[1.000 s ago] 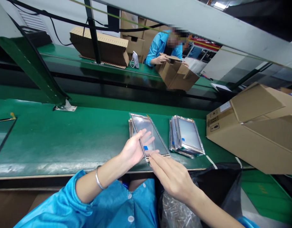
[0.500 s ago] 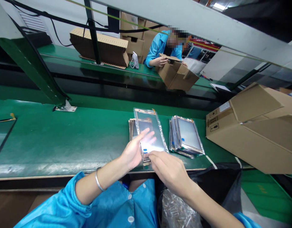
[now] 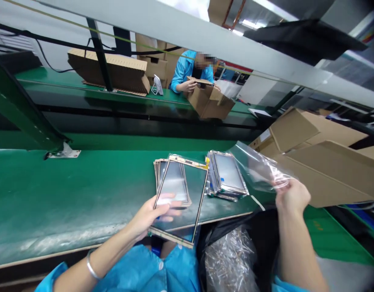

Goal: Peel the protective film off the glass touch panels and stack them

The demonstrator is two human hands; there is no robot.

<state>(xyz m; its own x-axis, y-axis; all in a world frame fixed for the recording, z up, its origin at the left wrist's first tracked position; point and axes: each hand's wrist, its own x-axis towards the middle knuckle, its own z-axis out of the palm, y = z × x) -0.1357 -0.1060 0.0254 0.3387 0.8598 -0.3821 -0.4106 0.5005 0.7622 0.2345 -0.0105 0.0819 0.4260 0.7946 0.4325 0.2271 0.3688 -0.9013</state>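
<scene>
- Nearest: black bag at lap level, open-mouthed, with crumpled film already inside; suggests several panels stripped so far.
- Left hand grasping a bare panel from beneath, thumb on its near-left edge; panel tilted, hanging past the tabletop lip, over the lap.
- Right hand clenched on a clear wrapper, lifted out to the right, well apart from the panel; wrapper fully off.
- Judged stage: this panel unwrapped; left to do, dropping the wrapper and setting the panel down.
- On the tabletop just behind the panel: bare stack, partly hidden by it.
- Beside that, to the right: wrapped stack, several pieces not yet done.
- Room: wide bare green surface to the left; right side crowded by an open carton near the wrapper hand, so little swing there.
- Near tabletop edge right under the panel; bag mouth directly below the right hand.
- Farther: dark belt, then a second bench with a carton held by a co-worker, well apart.
</scene>
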